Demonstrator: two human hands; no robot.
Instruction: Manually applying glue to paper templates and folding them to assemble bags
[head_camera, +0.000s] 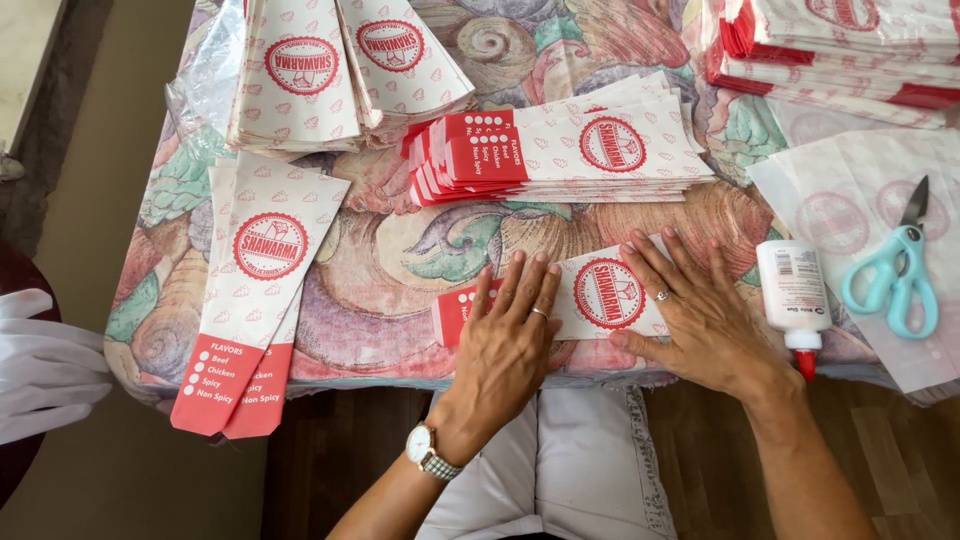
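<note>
L hand and R hand both flat, fingers spread, pressing down on one folded paper sleeve at table's near edge; gripping nothing, hands just apart w/ the round red logo between them; glue bottle lies just right of R hand, teal scissors beyond; behind, a stack of finished sleeves looks sizeable; unfolded sheets at left prob. remain, so roughly midway.

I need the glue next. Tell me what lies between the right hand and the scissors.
In the head view, only the white glue bottle lies between the right hand and the teal scissors, its red cap pointing toward the table edge.
</note>
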